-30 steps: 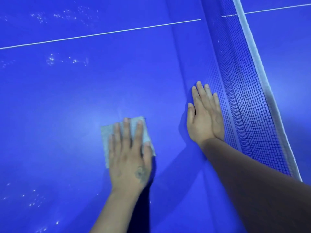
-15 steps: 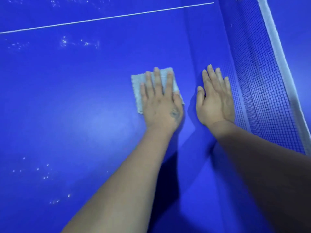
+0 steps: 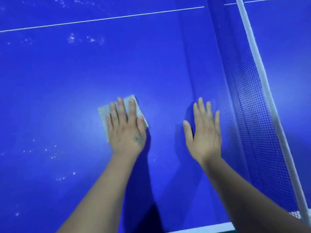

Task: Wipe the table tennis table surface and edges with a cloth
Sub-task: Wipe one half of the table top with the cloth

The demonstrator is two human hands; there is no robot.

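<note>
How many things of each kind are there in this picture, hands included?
Hands: 2, the left hand pressing flat on the cloth and the right hand flat beside the net
Pale grey folded cloth: 1
Blue table tennis table: 1
Dark mesh net with white top band: 1
Total: 5

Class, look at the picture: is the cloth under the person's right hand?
No, the cloth lies under the flat left hand, while the right hand rests bare on the table.
</note>
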